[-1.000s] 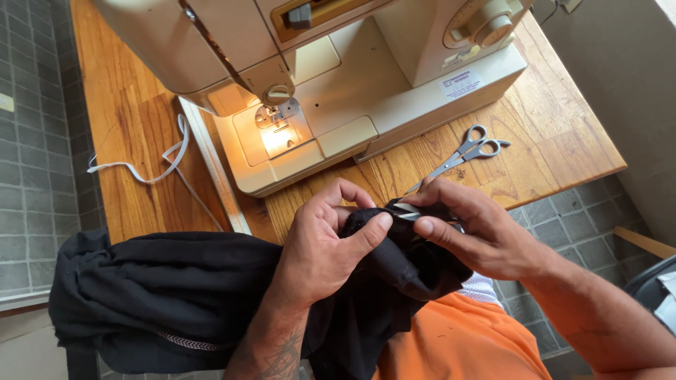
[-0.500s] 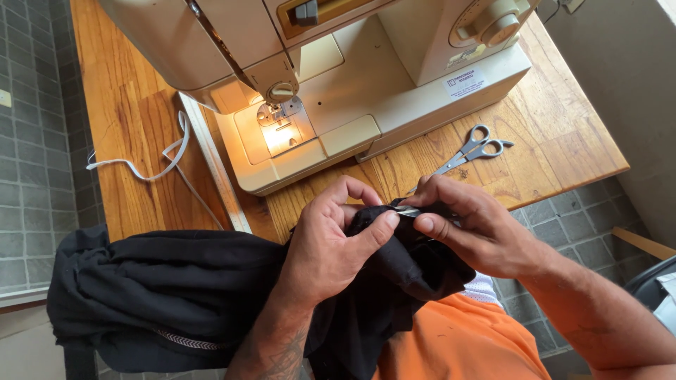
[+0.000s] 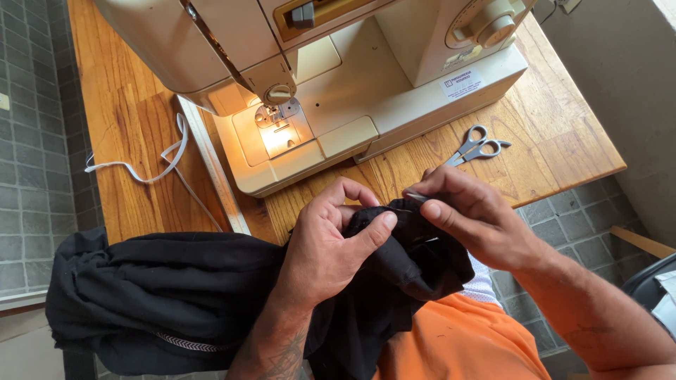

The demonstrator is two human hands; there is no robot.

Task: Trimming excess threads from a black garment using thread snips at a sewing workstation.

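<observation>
- My left hand [image 3: 331, 243] clenches a bunched fold of the black garment [image 3: 176, 295] at the table [image 3: 127, 119] edge.
- My right hand [image 3: 472, 214] pinches a small metal tool [image 3: 415, 198] against that fold.
- Scissors [image 3: 475, 146] lie apart, near the table's right edge; the sewing machine [image 3: 352, 91] crowds the middle.

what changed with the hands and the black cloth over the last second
Very little. The left hand keeps its pinch on the bunched black fabric, and the right hand still holds a small thin metal tool at the fold, its fingertips shifting only slightly. The scissors, white cord and sewing machine on the wooden table stayed put.
</observation>
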